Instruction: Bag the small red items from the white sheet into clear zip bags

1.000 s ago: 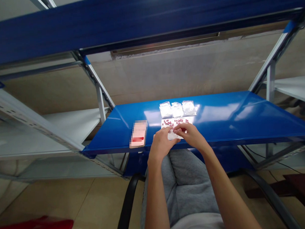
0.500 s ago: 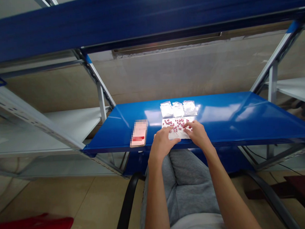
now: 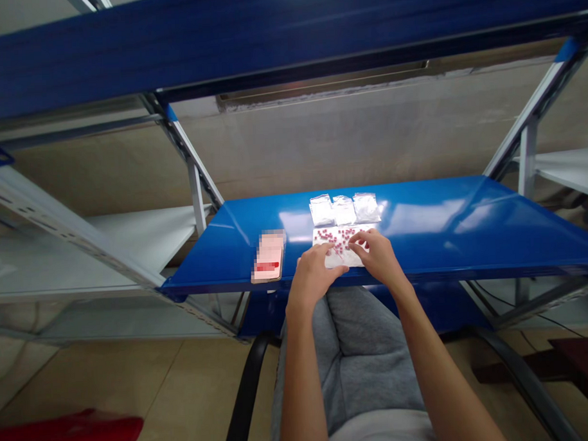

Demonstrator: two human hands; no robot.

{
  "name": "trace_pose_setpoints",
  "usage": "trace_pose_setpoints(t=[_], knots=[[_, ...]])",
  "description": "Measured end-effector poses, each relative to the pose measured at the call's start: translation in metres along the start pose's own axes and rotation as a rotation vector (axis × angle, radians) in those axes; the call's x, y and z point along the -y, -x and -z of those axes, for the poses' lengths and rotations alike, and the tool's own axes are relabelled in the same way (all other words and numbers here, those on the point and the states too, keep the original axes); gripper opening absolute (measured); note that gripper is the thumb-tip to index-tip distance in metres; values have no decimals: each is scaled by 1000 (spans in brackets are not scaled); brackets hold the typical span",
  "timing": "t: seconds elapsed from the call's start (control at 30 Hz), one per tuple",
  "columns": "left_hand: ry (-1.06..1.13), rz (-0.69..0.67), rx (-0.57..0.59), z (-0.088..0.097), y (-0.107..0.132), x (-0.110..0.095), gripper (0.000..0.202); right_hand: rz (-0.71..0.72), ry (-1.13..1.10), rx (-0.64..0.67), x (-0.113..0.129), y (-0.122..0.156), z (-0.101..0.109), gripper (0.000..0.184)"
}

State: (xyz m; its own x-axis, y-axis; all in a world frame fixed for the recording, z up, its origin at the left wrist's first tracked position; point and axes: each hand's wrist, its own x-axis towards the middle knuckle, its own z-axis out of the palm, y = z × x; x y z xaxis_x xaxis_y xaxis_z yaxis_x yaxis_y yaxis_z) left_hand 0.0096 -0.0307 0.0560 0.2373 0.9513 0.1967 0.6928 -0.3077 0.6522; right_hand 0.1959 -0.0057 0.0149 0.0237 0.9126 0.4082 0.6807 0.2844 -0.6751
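Currently, I am monitoring a flat white rectangular sheet [image 3: 344, 252] dotted with many small round red beads [image 3: 340, 239]. It is lying on a glossy blue steel shelf [image 3: 434, 232], near the shelf's front edge and just below a row of three small clear plastic bags [image 3: 344, 210]. I am judging the sheet to be light and flexible and the beads to be tiny and delicate. I cannot tell whether they are fixed to the sheet, so I am treating them as liable to shift under a careless touch. For a secure hold, I am selecting the sheet's bare lower edge rather than its dotted area.

The left hand [image 3: 315, 276] is curling over the sheet's left side, with its fingers [image 3: 330, 248] bent and reaching onto the surface. The right hand [image 3: 379, 257] is arching over the right side, with its fingertips [image 3: 353, 241] lowered among the beads. Neither hand is spread flat. I cannot tell whether either hand is pinching a bead, because the fingers are hiding the contact points. A thin reddish sliver [image 3: 338, 253] is showing beside the left fingers, but I cannot identify it. A rectangular handheld object with a pixelated pink face [image 3: 269, 256] is lying on the shelf to the left.
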Motion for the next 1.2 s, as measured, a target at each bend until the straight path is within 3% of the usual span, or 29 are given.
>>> trace_pose_setpoints(t=[0.2,0.3,0.47,0.63,0.93,1.1,1.2], knots=[[32,-23,-6,1,-1,-1,49,111,-203,150,24,0,1,18],[27,-15,-3,2,-1,0,50,94,-214,122,20,-1,0,18],[11,1,-10,2,0,1,56,-44,40,-39,-7,0,5,16],[3,7,-9,1,0,1,54,-91,196,35,-23,2,4,15],[-2,2,-4,2,0,1,55,-117,267,69,-19,3,1,15],[-3,-4,-1,1,0,1,56,-52,149,23,-7,0,6,15],[4,-8,2,0,-1,0,57,13,-14,63,8,0,9,13]])
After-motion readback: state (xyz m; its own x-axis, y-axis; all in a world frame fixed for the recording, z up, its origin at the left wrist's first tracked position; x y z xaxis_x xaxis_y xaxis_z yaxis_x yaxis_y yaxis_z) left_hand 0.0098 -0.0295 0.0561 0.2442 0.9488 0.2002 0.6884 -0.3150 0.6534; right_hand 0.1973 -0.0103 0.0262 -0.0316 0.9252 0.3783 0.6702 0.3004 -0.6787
